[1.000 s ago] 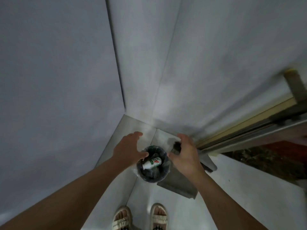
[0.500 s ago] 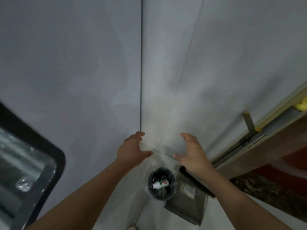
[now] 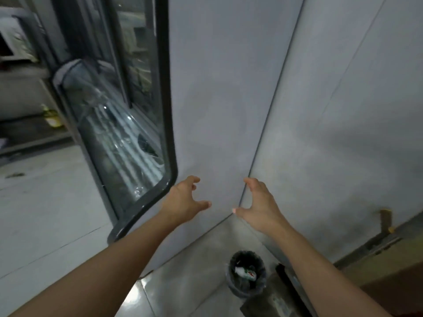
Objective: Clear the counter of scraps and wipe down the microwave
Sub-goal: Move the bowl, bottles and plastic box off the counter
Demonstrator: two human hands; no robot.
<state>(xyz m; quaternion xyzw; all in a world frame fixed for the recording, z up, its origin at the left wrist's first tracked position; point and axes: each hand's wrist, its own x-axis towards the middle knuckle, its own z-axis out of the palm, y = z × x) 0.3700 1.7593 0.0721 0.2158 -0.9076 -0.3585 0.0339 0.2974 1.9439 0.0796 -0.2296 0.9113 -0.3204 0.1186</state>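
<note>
Colour reference: corner area with bin

Wall panels [image 3: 229, 88] plain pale grey, no pattern. Floor tiles [image 3: 187, 277] glossy light grey. Waste bin [image 3: 246, 273] lined in black; the bottle [image 3: 245, 272] inside is white with green and red markings. Glass door [image 3: 128, 143] framed in black [image 3: 168, 110]. Door latch [image 3: 385, 219] dull yellow-brown. Dustpan [image 3: 272, 300] dark grey.

Two bare forearms are showing, sleeveless to the frame's edge; left hand [image 3: 183, 201] and right hand [image 3: 261, 205] are wearing nothing.
</note>
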